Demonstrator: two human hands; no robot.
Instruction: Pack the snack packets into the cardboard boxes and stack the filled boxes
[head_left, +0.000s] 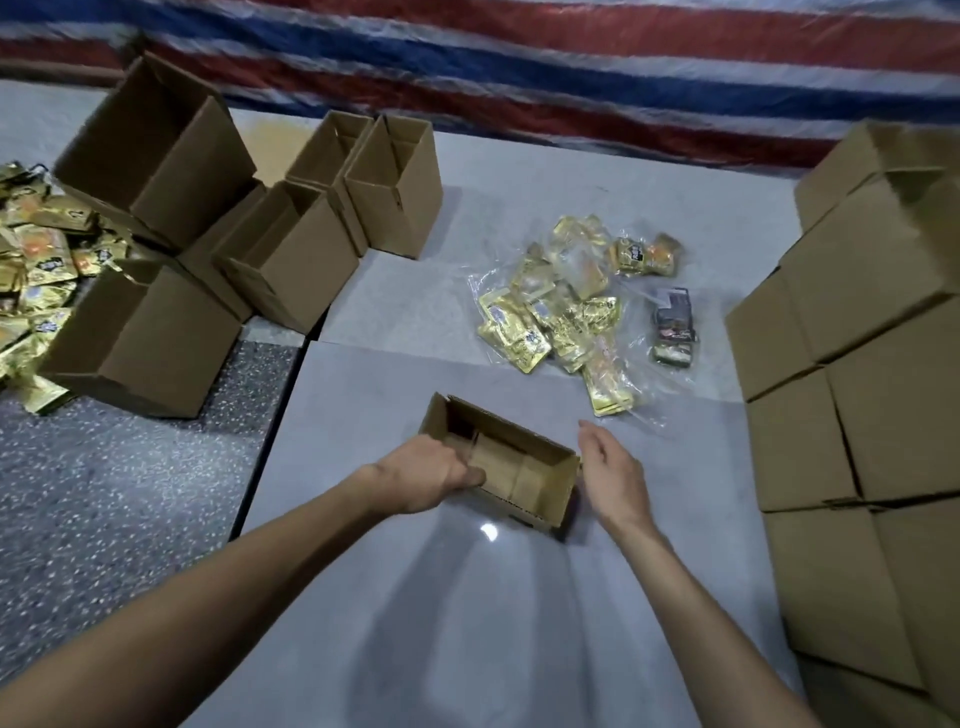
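A small open cardboard box (540, 486) stands on the grey floor in front of me, empty inside with its flaps folded in. My left hand (426, 475) grips its left rim, fingers curled over the edge into the box. My right hand (610, 470) hovers just right of the box with relaxed, straight fingers, holding nothing. Beyond the box lies a heap of gold snack packets (563, 312) in clear plastic, with a dark packet (674, 328) beside it.
Several empty open boxes (291, 254) cluster at the back left, next to a larger pile of gold packets (36, 270). A tall stack of closed boxes (872, 364) fills the right side. A striped tarpaulin (519, 67) hangs behind.
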